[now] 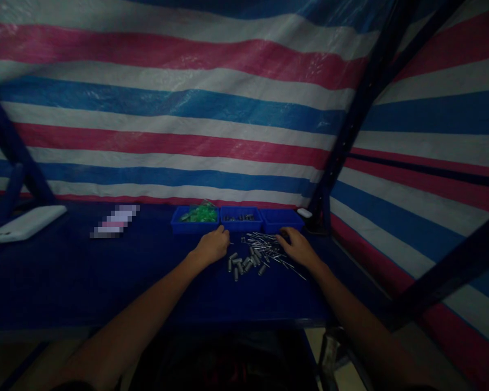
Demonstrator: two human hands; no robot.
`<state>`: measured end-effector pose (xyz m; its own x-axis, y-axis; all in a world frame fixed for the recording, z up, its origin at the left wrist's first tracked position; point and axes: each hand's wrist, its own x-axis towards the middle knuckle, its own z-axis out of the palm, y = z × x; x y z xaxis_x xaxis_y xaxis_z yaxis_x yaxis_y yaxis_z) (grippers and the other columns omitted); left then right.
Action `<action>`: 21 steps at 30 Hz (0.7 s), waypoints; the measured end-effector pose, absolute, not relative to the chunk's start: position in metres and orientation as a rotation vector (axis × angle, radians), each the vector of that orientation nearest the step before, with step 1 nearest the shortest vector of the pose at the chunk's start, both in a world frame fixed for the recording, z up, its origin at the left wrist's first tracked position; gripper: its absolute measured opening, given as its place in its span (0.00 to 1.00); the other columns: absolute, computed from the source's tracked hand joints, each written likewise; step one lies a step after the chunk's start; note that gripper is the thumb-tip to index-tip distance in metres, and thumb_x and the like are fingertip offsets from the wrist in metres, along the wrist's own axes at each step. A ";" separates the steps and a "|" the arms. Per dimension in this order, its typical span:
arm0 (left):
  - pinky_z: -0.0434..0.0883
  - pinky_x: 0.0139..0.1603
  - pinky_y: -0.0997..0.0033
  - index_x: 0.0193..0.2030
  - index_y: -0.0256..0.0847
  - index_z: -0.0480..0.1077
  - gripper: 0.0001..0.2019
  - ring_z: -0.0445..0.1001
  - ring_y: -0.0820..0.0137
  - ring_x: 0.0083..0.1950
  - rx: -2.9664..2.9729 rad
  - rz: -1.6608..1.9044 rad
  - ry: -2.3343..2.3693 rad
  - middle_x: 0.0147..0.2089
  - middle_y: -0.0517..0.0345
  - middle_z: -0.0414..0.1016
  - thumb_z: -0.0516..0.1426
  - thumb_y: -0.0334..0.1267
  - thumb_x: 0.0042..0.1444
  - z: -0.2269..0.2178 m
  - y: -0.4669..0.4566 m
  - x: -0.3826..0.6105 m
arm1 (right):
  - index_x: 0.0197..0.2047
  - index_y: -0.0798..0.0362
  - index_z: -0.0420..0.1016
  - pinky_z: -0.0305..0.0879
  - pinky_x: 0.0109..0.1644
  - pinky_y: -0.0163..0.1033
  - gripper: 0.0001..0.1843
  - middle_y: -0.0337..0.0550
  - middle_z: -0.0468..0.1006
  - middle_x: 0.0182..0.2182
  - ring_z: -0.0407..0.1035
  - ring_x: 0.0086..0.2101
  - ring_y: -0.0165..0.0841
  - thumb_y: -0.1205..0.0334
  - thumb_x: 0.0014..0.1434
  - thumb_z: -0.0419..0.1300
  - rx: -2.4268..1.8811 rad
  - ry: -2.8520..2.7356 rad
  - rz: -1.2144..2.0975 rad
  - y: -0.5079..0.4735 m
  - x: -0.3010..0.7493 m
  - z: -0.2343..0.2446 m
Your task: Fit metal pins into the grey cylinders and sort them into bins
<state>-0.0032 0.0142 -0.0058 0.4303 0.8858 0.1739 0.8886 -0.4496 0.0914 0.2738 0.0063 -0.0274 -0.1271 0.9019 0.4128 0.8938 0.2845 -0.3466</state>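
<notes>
My left hand (214, 245) is closed in a pinch beside the blue boxes; a thin bright tip sticks out from its fingers, but most of what it holds is hidden. To its right lies a loose pile of thin metal rods (264, 244). My right hand (298, 248) reaches into the far right side of this pile, its fingers curled and pinching at the end of a rod. Nearer to me, several short grey metal cylinders (246, 264) lie scattered on the blue tabletop (155, 288), between the two hands.
Behind the hands stand three blue boxes: one with green bagged pieces (202, 212), one with small metal parts (240, 218), and a third box (282, 218) at right. A small white object (304, 213) sits beyond it. A white slab (26, 224) lies far left.
</notes>
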 end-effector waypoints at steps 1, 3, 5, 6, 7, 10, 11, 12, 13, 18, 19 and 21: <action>0.67 0.39 0.65 0.40 0.38 0.66 0.10 0.72 0.62 0.40 -2.700 -0.338 -1.595 0.45 0.46 0.67 0.47 0.36 0.57 -0.007 0.014 -0.006 | 0.47 0.57 0.67 0.59 0.47 0.40 0.21 0.50 0.72 0.41 0.65 0.42 0.36 0.50 0.59 0.49 -1.604 -2.040 0.019 0.008 0.269 -0.029; 0.67 0.41 0.67 0.39 0.39 0.66 0.08 0.71 0.65 0.41 -2.824 -0.403 -1.517 0.43 0.49 0.67 0.49 0.35 0.56 -0.010 0.017 -0.012 | 0.46 0.56 0.68 0.59 0.45 0.40 0.21 0.48 0.72 0.39 0.65 0.41 0.36 0.49 0.58 0.49 -1.583 -2.112 0.007 0.011 0.255 -0.030; 0.66 0.43 0.69 0.40 0.40 0.66 0.08 0.70 0.66 0.42 -2.915 -0.452 -1.481 0.42 0.52 0.68 0.52 0.35 0.53 -0.013 0.022 -0.017 | 0.44 0.56 0.70 0.58 0.44 0.39 0.20 0.47 0.72 0.37 0.64 0.39 0.35 0.49 0.58 0.50 -1.545 -2.159 -0.031 0.013 0.241 -0.030; 0.66 0.42 0.69 0.40 0.40 0.66 0.08 0.70 0.66 0.42 -2.938 -0.465 -1.480 0.41 0.52 0.68 0.53 0.35 0.52 -0.014 0.025 -0.020 | 0.43 0.55 0.70 0.58 0.43 0.39 0.20 0.47 0.72 0.36 0.64 0.39 0.35 0.49 0.58 0.50 -1.520 -2.172 -0.043 0.014 0.235 -0.030; 0.66 0.41 0.70 0.40 0.40 0.66 0.08 0.69 0.66 0.41 -2.947 -0.471 -1.484 0.40 0.53 0.69 0.54 0.35 0.51 -0.014 0.028 -0.022 | 0.42 0.55 0.70 0.58 0.43 0.38 0.20 0.46 0.72 0.36 0.64 0.38 0.34 0.49 0.58 0.50 -1.491 -2.185 -0.046 0.014 0.229 -0.030; 0.65 0.38 0.70 0.35 0.39 0.68 0.05 0.69 0.66 0.38 -2.937 -0.480 -1.488 0.37 0.52 0.69 0.53 0.36 0.52 -0.016 0.032 -0.026 | 0.41 0.55 0.71 0.58 0.43 0.37 0.20 0.45 0.72 0.34 0.64 0.37 0.33 0.49 0.59 0.48 -1.409 -2.220 -0.011 0.018 0.212 -0.029; 0.65 0.38 0.70 0.33 0.39 0.68 0.06 0.69 0.67 0.37 -2.932 -0.504 -1.486 0.37 0.52 0.69 0.52 0.36 0.53 -0.016 0.032 -0.026 | 0.40 0.55 0.71 0.58 0.42 0.37 0.19 0.44 0.72 0.34 0.64 0.37 0.32 0.49 0.59 0.48 -1.392 -2.232 0.010 0.019 0.207 -0.028; 0.65 0.39 0.70 0.33 0.39 0.68 0.06 0.69 0.67 0.37 -2.932 -0.539 -1.482 0.36 0.52 0.69 0.51 0.36 0.53 -0.016 0.032 -0.026 | 0.39 0.55 0.71 0.58 0.41 0.36 0.19 0.44 0.72 0.33 0.64 0.36 0.32 0.49 0.60 0.48 -1.373 -2.249 0.031 0.021 0.202 -0.026; 0.64 0.39 0.71 0.32 0.39 0.68 0.06 0.69 0.67 0.37 -2.939 -0.584 -1.485 0.35 0.53 0.70 0.51 0.36 0.53 -0.016 0.032 -0.025 | 0.38 0.54 0.72 0.58 0.41 0.36 0.19 0.43 0.72 0.32 0.65 0.36 0.31 0.49 0.60 0.48 -1.353 -2.273 0.051 0.022 0.197 -0.024; 0.65 0.34 0.72 0.32 0.38 0.67 0.08 0.69 0.70 0.32 -3.006 -0.995 -1.634 0.30 0.57 0.71 0.49 0.38 0.55 -0.012 0.030 -0.018 | 0.37 0.54 0.72 0.57 0.37 0.34 0.16 0.43 0.74 0.32 0.67 0.33 0.29 0.54 0.61 0.48 -1.200 -2.424 0.074 0.028 0.178 -0.001; 0.64 0.32 0.73 0.33 0.38 0.67 0.08 0.68 0.71 0.30 -2.982 -1.115 -1.667 0.28 0.58 0.70 0.49 0.38 0.55 -0.011 0.030 -0.016 | 0.38 0.54 0.72 0.57 0.37 0.34 0.15 0.43 0.75 0.32 0.67 0.33 0.29 0.56 0.61 0.48 -1.166 -2.413 0.057 0.028 0.176 0.003; 0.63 0.30 0.74 0.37 0.38 0.66 0.08 0.67 0.73 0.28 -2.906 -1.335 -1.697 0.25 0.62 0.68 0.49 0.37 0.55 -0.010 0.032 -0.015 | 0.39 0.55 0.71 0.57 0.37 0.33 0.12 0.43 0.74 0.32 0.67 0.33 0.29 0.60 0.60 0.49 -1.107 -2.362 0.035 0.028 0.171 0.009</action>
